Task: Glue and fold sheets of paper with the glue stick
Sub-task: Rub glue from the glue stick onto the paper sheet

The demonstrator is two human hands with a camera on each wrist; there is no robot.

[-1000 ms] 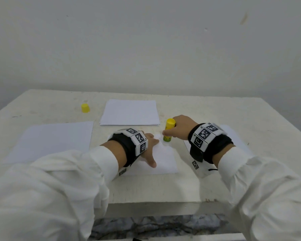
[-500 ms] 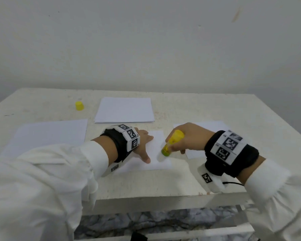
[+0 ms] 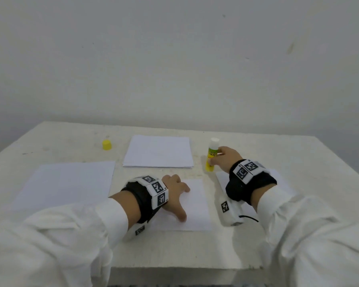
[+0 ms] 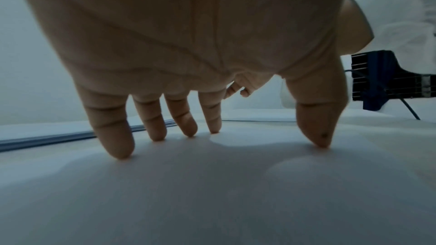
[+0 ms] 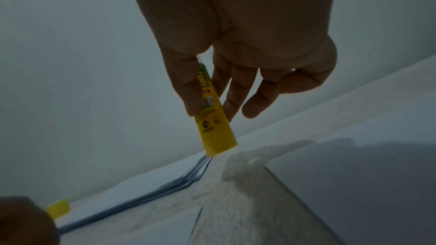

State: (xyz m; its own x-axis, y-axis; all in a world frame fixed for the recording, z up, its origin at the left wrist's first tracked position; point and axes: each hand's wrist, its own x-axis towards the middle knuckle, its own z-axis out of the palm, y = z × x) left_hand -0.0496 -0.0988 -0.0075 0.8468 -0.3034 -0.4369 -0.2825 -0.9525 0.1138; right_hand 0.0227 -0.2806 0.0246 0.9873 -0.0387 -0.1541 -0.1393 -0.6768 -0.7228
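A yellow glue stick stands upright with its white glue end up, just right of the paper stack. My right hand grips its barrel; the right wrist view shows thumb and fingers pinching the glue stick, base down near the tabletop. My left hand is spread on a small white sheet at the front centre. Its straight fingertips press the sheet flat.
The yellow cap stands at the back left, also visible as the cap. A large sheet lies at the left, and another sheet under my right wrist. The table's front edge is close to me.
My right hand has lifted the glue stick off the small sheet, carried it back and to the right, and turned it upright beside the stack. The left hand stays pressed on the sheet.
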